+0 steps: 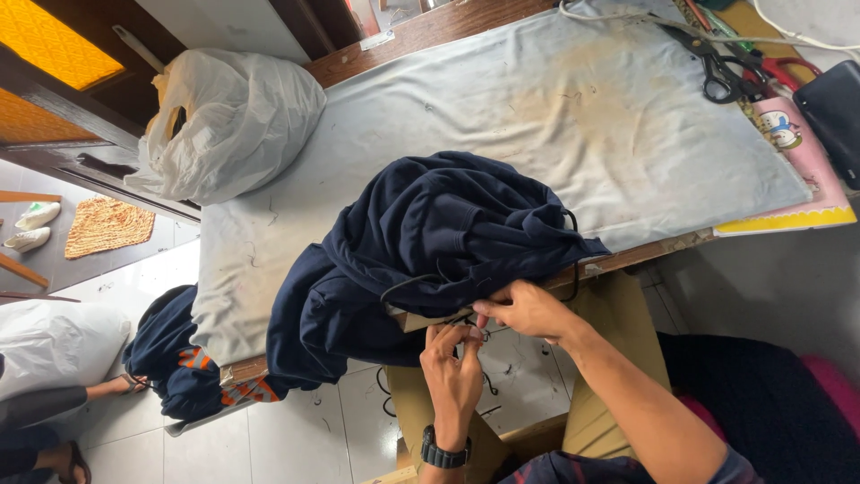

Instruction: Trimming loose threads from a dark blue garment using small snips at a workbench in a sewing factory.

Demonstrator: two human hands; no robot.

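From the head view, a crumpled navy-blue fabric garment (439,242) lies heaped over the near edge of a grey cloth-covered wooden table (555,116). The right hand (528,309) pinches its hem; the left hand (452,367), wearing a black wristwatch (443,453), pinches a black drawstring (484,336) just beneath. Black scissors (717,67) lie far right.

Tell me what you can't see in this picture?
- Head view: what the left hand and right hand pinch at the garment edge is too small and hidden by fingers.
- The scissors and black case are cut off by the frame edge.
- The white bag hides its contents.
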